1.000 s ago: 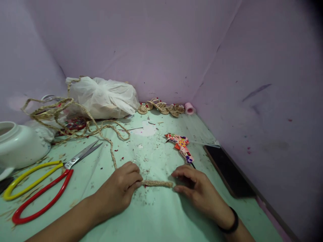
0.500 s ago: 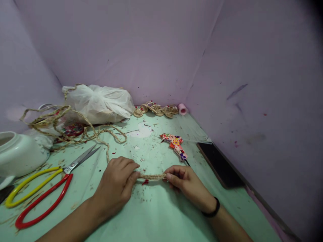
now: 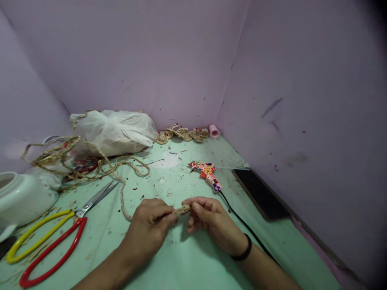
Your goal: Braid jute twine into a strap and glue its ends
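Note:
Between my two hands runs a short stretch of braided straw rope (image 3: pixel 182 210). My left hand (image 3: pixel 152 223) is closed around it, thumb along the top. My right hand (image 3: pixel 208 217) pinches the other end between thumb and fingertips, a black band round that wrist. From the left hand the rope trails back to a loose tangle of braid (image 3: pixel 69 155) at the back left. To the left lie scissors (image 3: pixel 81 212) with one yellow and one red handle, blades apart. A flower-patterned glue gun (image 3: pixel 207 173) lies beyond my right hand, its black cord running toward the front right.
A white plastic bag (image 3: pixel 116 131) and several small woven straw pieces (image 3: pixel 181 133) stand along the back wall beside a pink spool (image 3: pixel 214 131). A white pot (image 3: pixel 22 197) is at the left. A dark phone (image 3: pixel 261 195) lies along the right edge. Scraps litter the green cloth (image 3: pixel 193 262).
My hands have come closer together, so less rope shows between them, and it now slants up to the right. The view has shifted slightly, and more of the black cord shows.

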A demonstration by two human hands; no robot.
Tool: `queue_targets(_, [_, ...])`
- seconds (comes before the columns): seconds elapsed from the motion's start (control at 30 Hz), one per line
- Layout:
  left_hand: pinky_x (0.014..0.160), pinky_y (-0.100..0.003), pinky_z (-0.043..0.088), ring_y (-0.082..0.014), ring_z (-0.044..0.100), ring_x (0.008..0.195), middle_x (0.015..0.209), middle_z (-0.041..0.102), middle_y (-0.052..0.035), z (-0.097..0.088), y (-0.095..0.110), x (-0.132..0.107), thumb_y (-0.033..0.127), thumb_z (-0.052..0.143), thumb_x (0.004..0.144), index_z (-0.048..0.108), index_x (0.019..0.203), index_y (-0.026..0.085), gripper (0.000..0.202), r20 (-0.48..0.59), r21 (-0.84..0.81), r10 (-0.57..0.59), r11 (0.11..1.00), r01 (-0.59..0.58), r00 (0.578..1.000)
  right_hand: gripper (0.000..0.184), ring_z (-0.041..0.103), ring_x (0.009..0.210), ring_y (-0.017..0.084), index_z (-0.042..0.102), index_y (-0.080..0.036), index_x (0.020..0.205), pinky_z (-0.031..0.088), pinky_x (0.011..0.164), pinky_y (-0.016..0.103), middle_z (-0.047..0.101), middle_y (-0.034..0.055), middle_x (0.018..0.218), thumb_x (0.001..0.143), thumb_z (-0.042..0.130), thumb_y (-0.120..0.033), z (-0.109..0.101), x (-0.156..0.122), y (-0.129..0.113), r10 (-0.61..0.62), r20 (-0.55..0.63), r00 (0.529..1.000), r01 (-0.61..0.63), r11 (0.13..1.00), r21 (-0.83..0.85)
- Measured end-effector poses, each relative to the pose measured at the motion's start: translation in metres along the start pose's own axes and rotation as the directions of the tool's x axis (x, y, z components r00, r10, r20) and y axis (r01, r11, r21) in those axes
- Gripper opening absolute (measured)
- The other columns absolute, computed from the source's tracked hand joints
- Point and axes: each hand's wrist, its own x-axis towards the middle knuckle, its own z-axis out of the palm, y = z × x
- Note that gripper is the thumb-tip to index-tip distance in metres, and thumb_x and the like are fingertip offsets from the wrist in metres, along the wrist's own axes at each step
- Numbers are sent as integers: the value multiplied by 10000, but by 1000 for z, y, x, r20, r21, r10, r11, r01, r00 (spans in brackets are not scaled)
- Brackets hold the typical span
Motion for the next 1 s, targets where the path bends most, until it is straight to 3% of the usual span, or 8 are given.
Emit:
queue_targets(0.1, [560, -255, 411, -147, 564, 566, 567, 636, -16, -2, 3, 2, 290, 530, 791, 681, 622, 190, 247, -54, -42, -116, 993, 114, 992, 367, 543, 500, 80, 663, -120, 799, 500, 491, 235, 653, 27, 712, 616, 753, -424, 10, 5, -2, -21, -99, 995, 21, 1000, 1])
queue_targets(0.27, [621, -284, 456, -182, 607, 646, 683, 689, -28, -6, 10, 9, 294, 549, 749, 710, 716, 196, 191, -140, -89, -216, 975, 205, 966, 354, 483, 435, 80, 620, -128, 619, 475, 412, 225, 561, -34, 518, 474, 819, -381, 34, 26, -11, -93, -241, 966, 79, 995, -65])
queue_targets(0.37, [621, -283, 474, -196, 613, 676, 721, 701, -37, -11, 10, 13, 352, 565, 725, 714, 811, 177, 246, -222, -234, -308, 938, 256, 925, 333, 492, 477, 86, 629, -138, 637, 462, 409, 206, 568, -32, 548, 491, 804, -381, 47, 38, -16, -134, -250, 959, 125, 991, -52])
queue_targets(0.43, [595, -269, 471, -189, 604, 639, 664, 691, -38, -15, 7, 13, 375, 585, 702, 713, 744, 156, 257, -246, -323, -367, 904, 281, 897, 326, 493, 490, 87, 644, -138, 662, 440, 402, 193, 575, -27, 564, 503, 797, -378, 54, 43, -16, -142, -239, 961, 137, 990, -35])
queue_targets(0.7, [430, -206, 314, -91, 407, 431, 445, 528, -2, -8, -2, -3, 428, 661, 614, 658, 548, 117, 318, -59, -533, -488, 753, 386, 871, 348, 490, 496, 81, 686, -121, 685, 398, 483, 211, 620, 9, 619, 528, 802, -409, 57, 40, 5, -140, -193, 971, 151, 988, 40])
queue_targets(0.8, [405, -201, 244, -67, 315, 385, 402, 448, 20, -6, 2, 0, 515, 608, 628, 631, 560, 107, 414, 48, -598, -549, 653, 464, 835, 425, 506, 494, 89, 699, -126, 808, 396, 486, 217, 616, 10, 625, 599, 748, -493, 61, 35, 7, -33, -92, 995, 44, 993, 113])
queue_targets(0.9, [451, -221, 321, -108, 426, 441, 449, 515, -5, -30, 5, 7, 499, 577, 644, 639, 565, 115, 397, 9, -426, -511, 776, 466, 859, 423, 563, 562, 110, 702, -125, 790, 439, 547, 220, 642, 22, 633, 608, 745, -505, 59, 34, 2, -23, -69, 997, 33, 988, 149])
queue_targets(1.0, [674, -272, 434, -196, 596, 729, 777, 684, -53, -80, -3, -2, 373, 531, 690, 693, 776, 151, 288, -232, -42, -403, 913, 405, 885, 363, 624, 739, 147, 689, -163, 745, 491, 689, 248, 700, 35, 761, 558, 796, -455, 46, 40, -10, -99, -207, 973, 158, 941, 298])
